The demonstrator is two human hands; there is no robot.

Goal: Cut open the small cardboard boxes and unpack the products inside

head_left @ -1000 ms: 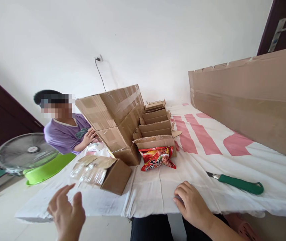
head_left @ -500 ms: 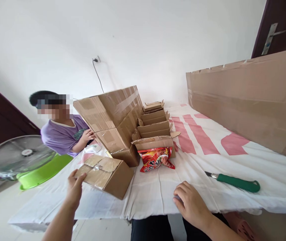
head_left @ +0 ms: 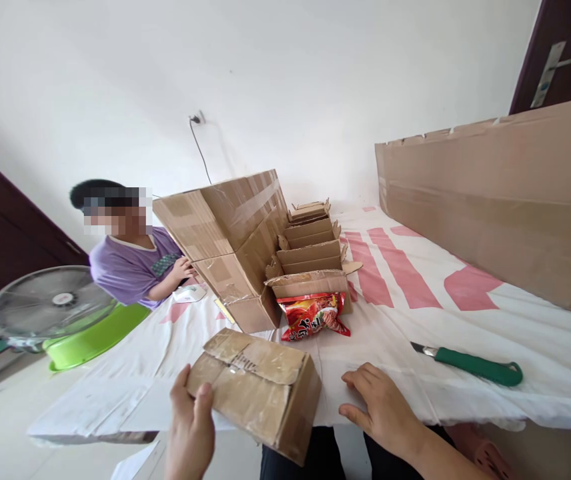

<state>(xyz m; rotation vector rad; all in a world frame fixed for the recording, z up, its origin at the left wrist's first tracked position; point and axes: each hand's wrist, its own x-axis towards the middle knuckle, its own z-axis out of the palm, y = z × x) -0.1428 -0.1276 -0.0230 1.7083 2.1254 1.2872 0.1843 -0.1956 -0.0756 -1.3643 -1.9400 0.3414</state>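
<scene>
My left hand [head_left: 193, 413] grips the left end of a closed cardboard box [head_left: 255, 387], thumb on top. The box is tilted and hangs partly past the table's near edge, with clear tape and a rounded flap on its upper face. Just right of the box, my right hand [head_left: 373, 403] is held over the cloth with fingers apart and nothing in it. Beyond the box lies a red snack packet [head_left: 314, 316], leaning against a row of open cardboard boxes [head_left: 310, 283]. A green-handled knife [head_left: 475, 365] rests to the right of my right hand.
Stacked cardboard cartons [head_left: 230, 247] stand at the middle left. A long cardboard carton [head_left: 490, 200] fills the right back. Past the stack sits a person in a purple shirt [head_left: 130, 267]. A fan [head_left: 60, 300] and a green basin [head_left: 95, 337] are at far left.
My left hand has brought the cardboard box rightward and toward me, off its place beside the stack. The fingers of my right hand have spread a little. The packet and knife stay put.
</scene>
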